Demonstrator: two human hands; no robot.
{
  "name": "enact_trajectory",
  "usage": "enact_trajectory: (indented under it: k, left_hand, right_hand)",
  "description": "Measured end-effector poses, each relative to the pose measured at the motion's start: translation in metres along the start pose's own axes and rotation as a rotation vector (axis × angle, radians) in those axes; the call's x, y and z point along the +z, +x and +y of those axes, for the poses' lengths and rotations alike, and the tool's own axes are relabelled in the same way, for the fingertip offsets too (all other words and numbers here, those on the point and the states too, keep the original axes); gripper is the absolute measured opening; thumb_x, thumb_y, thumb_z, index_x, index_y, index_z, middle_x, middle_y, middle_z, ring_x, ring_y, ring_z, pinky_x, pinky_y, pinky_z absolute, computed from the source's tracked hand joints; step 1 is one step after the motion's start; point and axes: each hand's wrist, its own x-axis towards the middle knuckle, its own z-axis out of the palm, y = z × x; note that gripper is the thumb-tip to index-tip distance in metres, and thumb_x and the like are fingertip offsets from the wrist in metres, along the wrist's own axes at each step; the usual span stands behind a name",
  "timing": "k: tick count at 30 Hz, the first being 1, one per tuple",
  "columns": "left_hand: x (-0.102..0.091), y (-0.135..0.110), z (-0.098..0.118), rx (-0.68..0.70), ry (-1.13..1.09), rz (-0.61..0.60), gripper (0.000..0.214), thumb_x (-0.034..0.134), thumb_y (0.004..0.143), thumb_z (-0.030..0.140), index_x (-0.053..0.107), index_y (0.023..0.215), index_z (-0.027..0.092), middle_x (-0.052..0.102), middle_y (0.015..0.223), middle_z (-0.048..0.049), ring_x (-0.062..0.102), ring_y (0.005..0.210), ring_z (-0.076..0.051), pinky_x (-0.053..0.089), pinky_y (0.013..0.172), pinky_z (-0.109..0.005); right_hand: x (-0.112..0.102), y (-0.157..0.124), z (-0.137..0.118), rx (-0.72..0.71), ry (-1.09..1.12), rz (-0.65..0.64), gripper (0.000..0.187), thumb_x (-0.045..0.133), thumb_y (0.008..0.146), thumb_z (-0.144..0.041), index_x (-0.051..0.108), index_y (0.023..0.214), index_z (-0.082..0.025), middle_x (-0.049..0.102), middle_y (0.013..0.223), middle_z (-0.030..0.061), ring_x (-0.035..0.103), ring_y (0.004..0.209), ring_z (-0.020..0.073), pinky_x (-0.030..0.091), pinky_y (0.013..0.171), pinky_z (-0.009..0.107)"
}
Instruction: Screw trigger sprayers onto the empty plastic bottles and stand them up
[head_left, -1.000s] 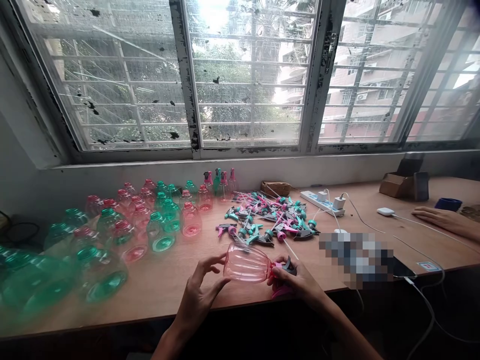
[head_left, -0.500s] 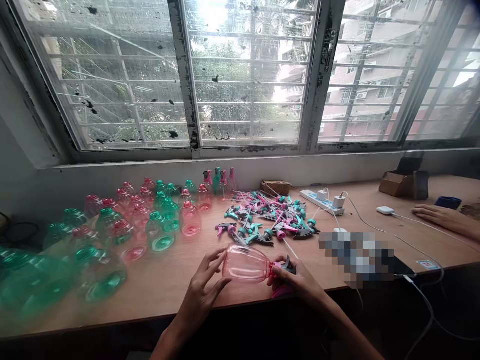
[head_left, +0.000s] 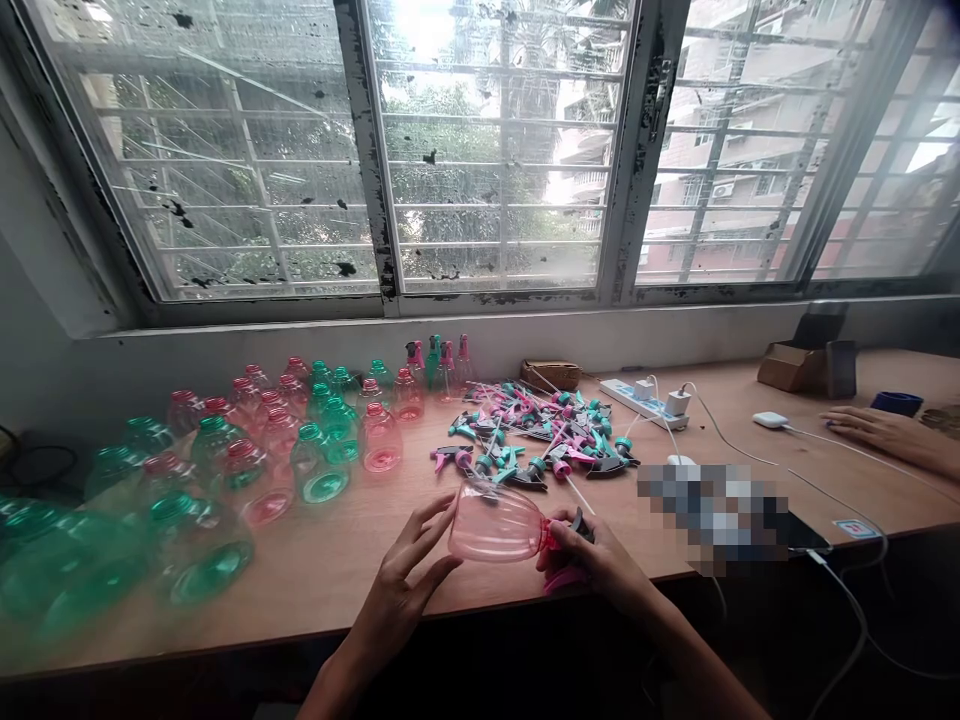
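A clear pink spray bottle (head_left: 495, 524) lies sideways in the air above the table's front edge, its base to the left. My right hand (head_left: 589, 560) is closed around its neck and the pink and dark grey trigger sprayer (head_left: 568, 578), whose middle is hidden by the fingers. At the other end, my left hand (head_left: 412, 560) holds the base lightly between its fingers and thumb. Beyond the bottle lies a heap of pink, teal and dark grey trigger sprayers (head_left: 540, 430) with thin tubes.
Several pink and green open bottles (head_left: 325, 465) stand on the left of the wooden table (head_left: 330, 580). Spray bottles with heads (head_left: 446, 370) stand by the wall. Rightward are a power strip (head_left: 643, 402), cables, a cardboard box (head_left: 799, 368) and another person's hand (head_left: 877, 428).
The bottle has turned a little about its length and shifted slightly right. My right fingers have shifted slightly at the neck; my left hand stays at the base.
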Motion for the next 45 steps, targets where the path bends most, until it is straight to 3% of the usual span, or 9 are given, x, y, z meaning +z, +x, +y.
enact_trajectory:
  k: [3,6,9,17,23,29,36,40,45]
  left_hand:
    - [0.001,0.0,0.001,0.018,-0.037,-0.004,0.047,0.058,0.096,0.03,0.05,0.141,0.035,0.05,0.15,-0.0054,0.045,0.139,-0.028,0.036,0.116,-0.047]
    - [0.0,0.0,0.001,-0.052,-0.052,0.013,0.057,0.068,0.089,0.036,0.048,0.143,0.034,0.056,0.143,-0.0083,0.055,0.129,-0.03,0.046,0.108,-0.046]
    - [-0.002,0.001,0.001,-0.099,-0.05,0.01,0.054,0.063,0.091,0.04,0.049,0.143,0.033,0.057,0.14,-0.0098,0.059,0.124,-0.031,0.052,0.101,-0.044]
    - [-0.004,0.001,0.005,-0.036,-0.027,-0.11,0.05,0.053,0.098,0.033,0.042,0.147,0.038,0.039,0.157,-0.0035,0.034,0.145,-0.028,0.028,0.119,-0.049]
    - [-0.005,-0.001,0.003,-0.116,-0.062,-0.082,0.067,0.066,0.09,0.04,0.037,0.149,0.036,0.046,0.151,-0.0083,0.052,0.132,-0.032,0.044,0.109,-0.048]
    - [-0.002,0.002,0.001,-0.029,0.053,-0.128,0.057,0.056,0.097,0.034,0.034,0.15,0.039,0.032,0.16,-0.0047,0.028,0.147,-0.029,0.028,0.119,-0.049]
    - [-0.001,-0.006,0.002,-0.058,0.012,-0.137,0.084,0.07,0.087,0.041,0.02,0.154,0.036,0.038,0.156,-0.0099,0.04,0.14,-0.032,0.033,0.116,-0.052]
    - [-0.001,-0.008,0.0,-0.077,0.089,-0.17,0.1,0.083,0.071,0.049,0.027,0.153,0.032,0.041,0.154,-0.012,0.036,0.142,-0.038,0.03,0.117,-0.055]
    - [-0.003,-0.008,-0.004,-0.096,0.074,-0.165,0.086,0.077,0.079,0.044,0.031,0.151,0.033,0.043,0.153,-0.0097,0.036,0.143,-0.036,0.03,0.117,-0.055]
  right_hand:
    - [0.001,-0.001,-0.001,0.016,-0.001,0.006,0.045,0.069,0.082,-0.061,0.058,0.086,-0.018,0.076,0.07,0.0052,0.07,0.058,0.0197,0.055,0.058,0.032]
    - [0.002,-0.002,-0.003,-0.014,-0.021,-0.011,0.044,0.07,0.082,-0.059,0.06,0.086,-0.017,0.076,0.069,0.0062,0.07,0.061,0.0201,0.055,0.062,0.032]
    - [0.003,-0.003,-0.004,-0.025,-0.027,-0.033,0.042,0.073,0.081,-0.057,0.061,0.085,-0.016,0.077,0.072,0.0073,0.072,0.065,0.0211,0.054,0.065,0.032]
    - [-0.001,0.0,0.001,0.025,-0.002,0.052,0.051,0.062,0.084,-0.066,0.061,0.073,-0.016,0.075,0.064,0.0088,0.069,0.054,0.0203,0.052,0.053,0.029]
    - [0.0,0.0,0.002,-0.002,0.008,-0.007,0.044,0.066,0.085,-0.06,0.059,0.077,-0.017,0.077,0.065,0.0074,0.071,0.057,0.0193,0.053,0.057,0.028]
    - [-0.001,-0.001,0.0,0.015,-0.012,0.026,0.052,0.061,0.086,-0.064,0.063,0.071,-0.015,0.076,0.062,0.0078,0.07,0.053,0.0183,0.051,0.053,0.025]
    - [-0.007,-0.001,0.007,0.011,-0.094,0.007,0.066,0.046,0.091,-0.069,0.069,0.066,-0.012,0.073,0.058,0.0096,0.069,0.051,0.0188,0.05,0.05,0.024]
    - [-0.004,-0.002,0.004,-0.025,-0.117,-0.071,0.064,0.048,0.091,-0.068,0.069,0.067,-0.012,0.073,0.059,0.0085,0.071,0.054,0.0194,0.052,0.054,0.025]
    - [-0.004,-0.001,0.004,-0.035,-0.121,-0.083,0.062,0.049,0.09,-0.068,0.067,0.067,-0.014,0.073,0.058,0.0069,0.07,0.054,0.0191,0.053,0.055,0.026]
